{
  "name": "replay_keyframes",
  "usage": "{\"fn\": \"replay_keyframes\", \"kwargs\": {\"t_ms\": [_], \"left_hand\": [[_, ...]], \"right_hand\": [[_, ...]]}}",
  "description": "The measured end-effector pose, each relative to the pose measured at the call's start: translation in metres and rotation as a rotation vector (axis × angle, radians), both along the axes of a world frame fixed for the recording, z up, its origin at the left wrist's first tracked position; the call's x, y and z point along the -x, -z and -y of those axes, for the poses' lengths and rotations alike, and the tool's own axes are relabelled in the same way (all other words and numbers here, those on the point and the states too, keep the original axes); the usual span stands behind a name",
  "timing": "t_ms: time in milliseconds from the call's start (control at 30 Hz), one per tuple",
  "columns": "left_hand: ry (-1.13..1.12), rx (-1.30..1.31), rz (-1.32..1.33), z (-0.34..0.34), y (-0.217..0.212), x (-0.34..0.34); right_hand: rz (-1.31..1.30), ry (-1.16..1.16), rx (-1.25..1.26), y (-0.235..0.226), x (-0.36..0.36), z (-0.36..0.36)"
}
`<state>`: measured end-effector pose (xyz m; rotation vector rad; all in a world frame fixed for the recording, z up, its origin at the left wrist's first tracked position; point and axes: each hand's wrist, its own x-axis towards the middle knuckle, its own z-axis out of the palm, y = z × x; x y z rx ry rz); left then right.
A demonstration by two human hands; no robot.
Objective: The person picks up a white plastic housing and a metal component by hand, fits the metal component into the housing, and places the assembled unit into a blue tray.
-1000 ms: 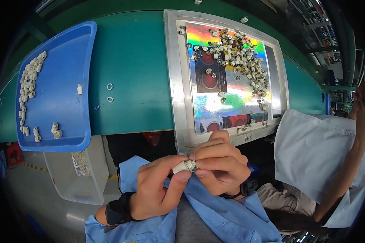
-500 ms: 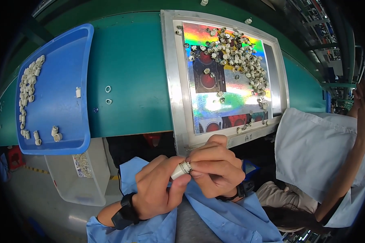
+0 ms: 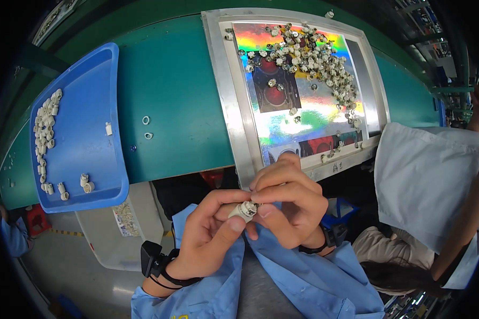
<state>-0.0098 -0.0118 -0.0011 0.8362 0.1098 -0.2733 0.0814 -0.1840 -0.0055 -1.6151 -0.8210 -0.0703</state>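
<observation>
A small white plastic cylindrical fitting is held in my left hand, between the thumb and the curled fingers. Its ridged upper end, with some metal showing, points up and to the right. My right hand is closed in a pinch right at that end, thumb and forefinger against it. Whatever small piece lies between those fingertips is too hidden to name. Both hands are in front of my body, just below the near edge of the metal-framed board.
Many small white-and-metal parts lie heaped on the board's shiny sheet. A blue tray at the left holds white fittings. Two white rings rest on the green table. Below stands a translucent bin; a person sits at right.
The fitting has been tilted so its ridged end shows more. My left fingers have opened out somewhat around it, and the right fingertips have shifted on its end. The whole view has swung slightly.
</observation>
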Motion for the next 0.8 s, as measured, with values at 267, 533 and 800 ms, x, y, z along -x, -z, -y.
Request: {"fn": "replay_keyframes", "kwargs": {"t_ms": [267, 533, 800], "left_hand": [[-0.008, 0.008, -0.022, 0.002, 0.002, 0.005], [-0.010, -0.151, 0.034, 0.007, -0.005, 0.005], [0.051, -0.237, 0.084, 0.009, -0.008, 0.001]], "right_hand": [[0.232, 0.157, 0.080, -0.009, 0.005, 0.002], [0.433, 0.272, 0.306, -0.010, 0.013, -0.004], [0.343, 0.288, 0.315, -0.012, 0.011, -0.003]]}}
